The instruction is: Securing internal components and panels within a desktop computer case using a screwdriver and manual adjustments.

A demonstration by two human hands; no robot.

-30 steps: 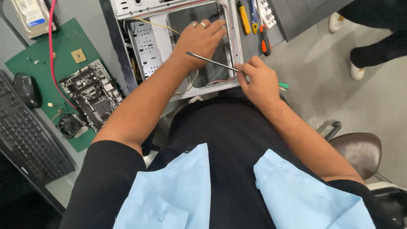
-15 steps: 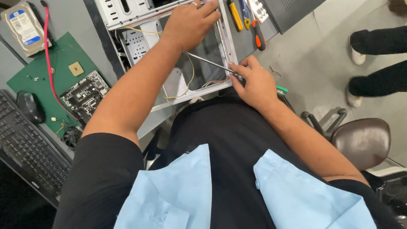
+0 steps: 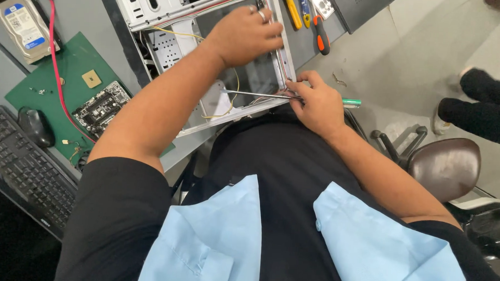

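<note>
Hands at work inside an open computer case

Head view: open grey metal computer case (image 3: 154, 7) lies on its side on the grey worktop (image 3: 81, 9), its opening facing up toward the camera. The left hand (image 3: 246, 33) rests on the far right rim of the case, fingers curled together over the edge, a ring showing on one finger. The right hand (image 3: 316, 104) sits at the near right corner of the case, its grip clamped on a long screwdriver with a thin steel shaft and green handle (image 3: 252, 93). The shaft runs leftward, nearly level, into the case interior, and the green handle end sticks out to the right of the fist. Thin yellow wires (image 3: 176, 33) loop inside the case beneath the left forearm.

Beyond the case, on the worktop, lie a yellow-handled screwdriver (image 3: 292, 8) and an orange-and-black-handled screwdriver (image 3: 320, 39), close to each other. To the left of the case a green mat (image 3: 67, 71) carries a dark circuit board (image 3: 101, 108) and a small square chip (image 3: 91, 78). A red cable (image 3: 54, 53) crosses the mat. A silver hard drive (image 3: 23, 26) lies further back, and a black mouse (image 3: 36, 126) and black keyboard (image 3: 21, 172) sit at the left edge. A brown chair seat (image 3: 448, 166) stands on the floor to the right, near another person's dark-clad legs (image 3: 482, 105).
</note>
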